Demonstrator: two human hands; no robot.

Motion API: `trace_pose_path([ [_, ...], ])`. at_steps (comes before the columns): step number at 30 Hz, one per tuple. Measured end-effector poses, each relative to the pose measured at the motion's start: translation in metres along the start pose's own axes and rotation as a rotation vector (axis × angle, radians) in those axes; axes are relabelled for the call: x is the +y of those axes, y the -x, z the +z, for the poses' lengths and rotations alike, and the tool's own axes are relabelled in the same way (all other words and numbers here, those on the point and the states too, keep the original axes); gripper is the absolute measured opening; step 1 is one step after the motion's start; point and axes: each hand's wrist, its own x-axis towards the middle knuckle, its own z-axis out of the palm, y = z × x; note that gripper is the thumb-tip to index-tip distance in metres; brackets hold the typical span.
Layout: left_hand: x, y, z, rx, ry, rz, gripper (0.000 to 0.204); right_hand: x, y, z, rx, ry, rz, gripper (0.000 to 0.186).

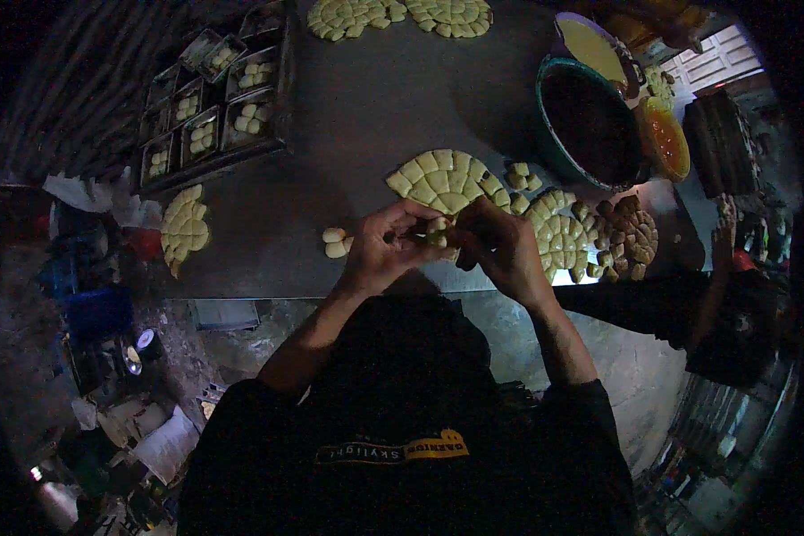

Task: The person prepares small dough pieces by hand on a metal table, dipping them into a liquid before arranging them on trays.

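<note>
Over the near edge of the table, my left hand (pixel 386 248) is closed with its fingertips around a small pale dough piece (pixel 437 234). From the other side, my right hand (pixel 506 248) pinches at the same piece, its fingertips partly hidden. Just beyond them lies a flat round of dough (pixel 445 179) cut into many segments. A small cluster of dough balls (pixel 336 242) rests by my left wrist. Beside my right hand sit another cut dough round (pixel 563 239) and a brown one (pixel 634 234). A few loose dough pieces (pixel 522 177) lie behind them.
At the left, a dark tray (pixel 268 147) holds several metal tins, some containing dough balls. A teal tub (pixel 545 112) with dark contents stands right, near a purple-rimmed bowl (pixel 590 52) and an orange bowl (pixel 665 143). Another person's arm (pixel 713 295) is at the right edge.
</note>
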Motion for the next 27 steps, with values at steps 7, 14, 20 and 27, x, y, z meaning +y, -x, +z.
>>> trace_pose_path([
  [7,-0.012,-0.01,0.025,0.173,-0.157,0.085,0.02,0.021,-0.005,-0.025,0.107,0.387,-0.373,0.026],
  [14,-0.015,-0.007,0.04,0.163,0.223,-0.359,0.026,0.032,-0.01,-0.039,-0.005,0.318,-0.298,0.03],
  [20,-0.016,-0.004,0.032,0.018,0.245,-0.239,0.036,0.04,-0.016,-0.046,-0.222,0.176,-0.356,0.024],
  [27,-0.015,0.014,0.025,0.02,-0.375,-0.042,0.039,0.057,-0.015,-0.012,-0.227,0.145,-0.212,0.02],
])
